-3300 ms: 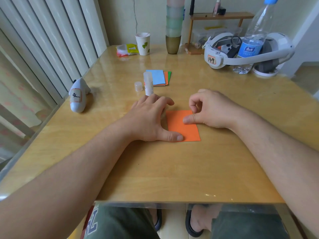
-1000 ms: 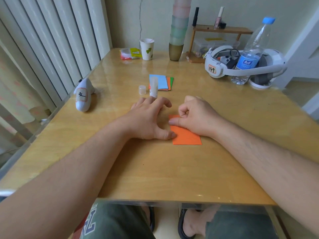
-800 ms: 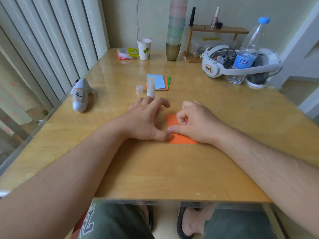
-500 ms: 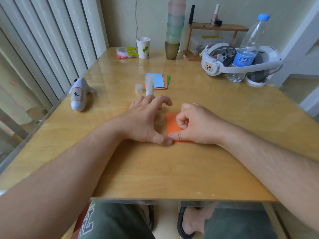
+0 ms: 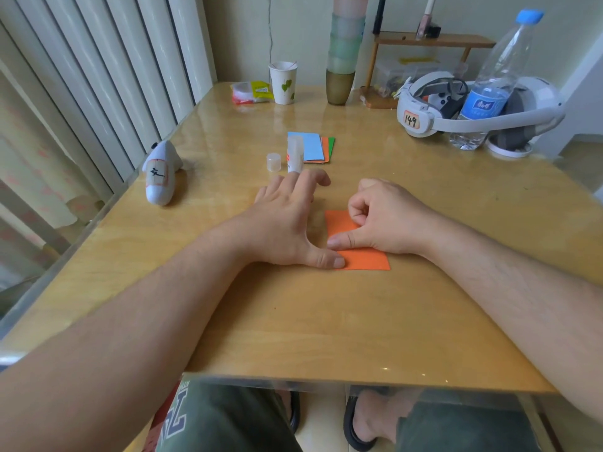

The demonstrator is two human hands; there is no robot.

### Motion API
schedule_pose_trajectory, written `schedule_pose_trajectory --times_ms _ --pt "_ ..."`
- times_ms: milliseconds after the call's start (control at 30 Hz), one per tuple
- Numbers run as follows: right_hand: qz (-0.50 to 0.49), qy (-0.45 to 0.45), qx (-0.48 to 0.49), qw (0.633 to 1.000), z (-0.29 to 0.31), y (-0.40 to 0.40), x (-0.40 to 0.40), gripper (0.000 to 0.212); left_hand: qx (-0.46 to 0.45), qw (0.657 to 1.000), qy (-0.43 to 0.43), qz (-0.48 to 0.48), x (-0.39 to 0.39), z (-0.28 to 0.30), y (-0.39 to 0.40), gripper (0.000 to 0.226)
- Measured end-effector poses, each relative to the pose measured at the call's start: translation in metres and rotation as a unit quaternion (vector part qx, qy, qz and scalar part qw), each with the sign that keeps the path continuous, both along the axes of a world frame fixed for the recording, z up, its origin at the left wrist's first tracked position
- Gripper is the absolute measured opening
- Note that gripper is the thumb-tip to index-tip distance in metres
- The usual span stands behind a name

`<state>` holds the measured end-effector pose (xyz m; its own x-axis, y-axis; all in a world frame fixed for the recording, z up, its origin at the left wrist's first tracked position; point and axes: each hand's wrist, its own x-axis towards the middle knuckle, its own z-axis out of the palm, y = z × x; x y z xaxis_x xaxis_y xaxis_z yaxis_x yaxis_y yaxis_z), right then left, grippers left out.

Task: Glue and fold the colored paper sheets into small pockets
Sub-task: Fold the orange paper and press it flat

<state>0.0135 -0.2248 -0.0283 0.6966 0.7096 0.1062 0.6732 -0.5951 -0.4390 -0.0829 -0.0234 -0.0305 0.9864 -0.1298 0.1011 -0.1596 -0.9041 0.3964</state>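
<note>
A folded orange paper (image 5: 365, 260) lies flat on the wooden table (image 5: 326, 321). My left hand (image 5: 287, 223) rests open beside it, thumb tip pressing the paper's near left corner. My right hand (image 5: 388, 216) sits on the paper with its fingers curled in, and its thumb presses down along the left edge just above my left thumb. Farther back, an uncapped glue stick (image 5: 295, 156) stands upright with its clear cap (image 5: 273, 162) to its left. A small stack of blue, orange and green sheets (image 5: 313, 146) lies beside the glue stick.
A white shark-shaped toy (image 5: 160, 174) lies at the left edge. Along the back stand a paper cup (image 5: 283, 82), a snack packet (image 5: 249, 92), stacked cups (image 5: 341, 60) and a small shelf (image 5: 434, 44). A headset (image 5: 424, 115) and a water bottle (image 5: 489, 86) sit back right.
My right thumb slid along the orange paper's left edge toward me, meeting my left thumb, then drew back slightly. My left hand stayed in place.
</note>
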Motion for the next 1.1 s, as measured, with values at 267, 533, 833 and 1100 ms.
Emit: schedule_pose_trajectory --times_ms 267,533,833,1100 --pt "-0.035 -0.001 -0.017 0.999 0.007 0.019 0.018 0.067 0.003 1.000 -0.002 -0.005 0.001 -0.001 0.000 0.114" --pt "-0.101 -0.005 0.052 0.994 0.003 0.022 0.028 0.060 -0.008 1.000 -0.001 -0.021 -0.001 0.000 0.002 0.104" --pt "-0.105 -0.012 0.089 0.990 -0.010 -0.013 0.022 0.036 0.006 0.994 -0.035 -0.106 -0.008 0.009 -0.005 0.049" --pt "-0.120 -0.020 0.136 0.983 -0.013 -0.012 0.018 0.032 0.088 0.970 -0.159 -0.163 -0.013 0.014 -0.011 0.020"
